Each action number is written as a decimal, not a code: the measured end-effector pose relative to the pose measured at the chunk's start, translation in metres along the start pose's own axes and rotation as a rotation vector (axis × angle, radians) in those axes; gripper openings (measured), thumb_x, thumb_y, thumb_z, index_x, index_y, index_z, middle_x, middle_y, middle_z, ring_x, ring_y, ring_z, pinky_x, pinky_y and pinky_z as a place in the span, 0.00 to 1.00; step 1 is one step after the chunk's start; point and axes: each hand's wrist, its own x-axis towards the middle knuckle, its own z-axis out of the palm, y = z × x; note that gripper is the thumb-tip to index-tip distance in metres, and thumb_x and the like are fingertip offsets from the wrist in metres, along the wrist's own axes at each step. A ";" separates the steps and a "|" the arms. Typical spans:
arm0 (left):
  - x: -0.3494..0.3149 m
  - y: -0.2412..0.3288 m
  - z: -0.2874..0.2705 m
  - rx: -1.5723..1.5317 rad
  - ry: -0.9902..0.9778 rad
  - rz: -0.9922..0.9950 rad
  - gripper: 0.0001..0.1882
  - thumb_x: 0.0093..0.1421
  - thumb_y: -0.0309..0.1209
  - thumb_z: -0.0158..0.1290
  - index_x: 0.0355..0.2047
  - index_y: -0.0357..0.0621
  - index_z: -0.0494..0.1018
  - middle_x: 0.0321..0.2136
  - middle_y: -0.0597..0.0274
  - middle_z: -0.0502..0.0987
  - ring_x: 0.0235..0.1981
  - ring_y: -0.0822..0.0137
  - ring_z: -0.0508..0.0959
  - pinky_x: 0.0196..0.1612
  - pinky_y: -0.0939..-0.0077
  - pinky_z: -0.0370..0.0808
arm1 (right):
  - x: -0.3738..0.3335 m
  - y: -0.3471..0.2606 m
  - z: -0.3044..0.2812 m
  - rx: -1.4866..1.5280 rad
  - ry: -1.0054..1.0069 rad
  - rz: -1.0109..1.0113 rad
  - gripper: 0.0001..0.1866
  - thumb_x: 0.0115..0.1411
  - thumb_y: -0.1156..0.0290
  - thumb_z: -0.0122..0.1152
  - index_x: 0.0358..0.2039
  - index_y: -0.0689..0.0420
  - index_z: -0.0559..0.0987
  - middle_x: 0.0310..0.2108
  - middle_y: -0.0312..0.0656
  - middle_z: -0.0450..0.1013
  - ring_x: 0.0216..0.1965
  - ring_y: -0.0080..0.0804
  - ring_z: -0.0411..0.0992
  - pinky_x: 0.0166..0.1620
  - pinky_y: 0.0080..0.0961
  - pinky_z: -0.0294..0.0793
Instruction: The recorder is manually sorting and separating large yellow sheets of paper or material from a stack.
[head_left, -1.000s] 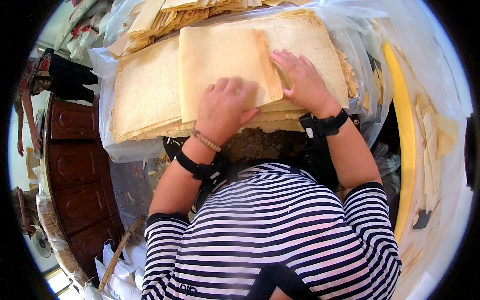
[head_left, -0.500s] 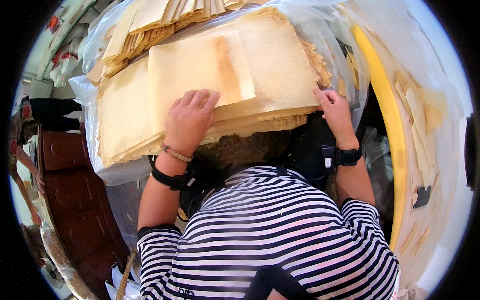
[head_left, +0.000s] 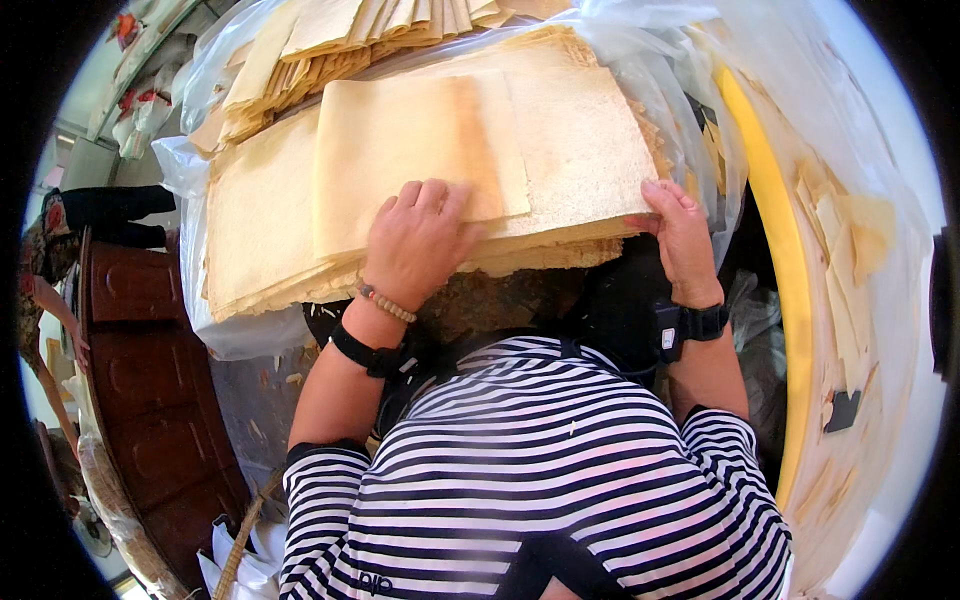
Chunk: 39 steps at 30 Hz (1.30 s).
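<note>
A stack of thin, tan, rough-edged sheets (head_left: 260,200) lies in front of me; I cannot tell whether they are paper or something else. On top of it rests a smaller, paler folded sheet (head_left: 390,140) with a brown stripe near its right side. My left hand (head_left: 420,235) lies on the lower edge of this pale sheet, fingers spread and slightly blurred. At the stack's near right corner, my right hand (head_left: 685,235) pinches the edge of the large top sheet (head_left: 580,130) between thumb and fingers.
Behind the stack sits a pile of folded tan sheets (head_left: 350,40) on clear plastic (head_left: 180,170). A yellow edge (head_left: 775,220) curves along the right, beside a pale surface with loose scraps (head_left: 835,260). Dark red wooden furniture (head_left: 140,350) and another person's arm (head_left: 60,310) are at left.
My left hand has slid right along the pale sheet's lower edge. My right hand has shifted slightly right and down, still at the large sheet's corner. The view has moved a little.
</note>
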 end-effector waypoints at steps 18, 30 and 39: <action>-0.031 -0.007 0.023 -1.619 0.299 -0.849 0.17 0.66 0.35 0.53 0.44 0.30 0.77 0.37 0.55 0.81 0.35 0.65 0.80 0.36 0.71 0.77 | 0.037 -0.036 0.217 -0.954 -0.433 -1.097 0.14 0.60 0.59 0.64 0.42 0.53 0.85 0.58 0.48 0.71 0.62 0.44 0.65 0.64 0.37 0.64; -0.029 0.000 0.033 -2.164 0.049 -1.133 0.14 0.63 0.36 0.58 0.39 0.35 0.76 0.34 0.57 0.80 0.35 0.59 0.83 0.35 0.70 0.80 | 0.094 0.010 0.203 -1.262 -0.458 -1.117 0.22 0.65 0.54 0.58 0.57 0.45 0.77 0.65 0.45 0.64 0.69 0.46 0.58 0.71 0.43 0.52; -0.058 -0.033 -0.014 -1.680 -0.458 -0.931 0.17 0.68 0.41 0.51 0.41 0.38 0.78 0.36 0.55 0.84 0.34 0.64 0.83 0.31 0.72 0.77 | 0.095 0.013 0.201 -1.451 -0.466 -1.164 0.24 0.64 0.48 0.56 0.59 0.36 0.76 0.68 0.42 0.61 0.70 0.51 0.53 0.71 0.51 0.46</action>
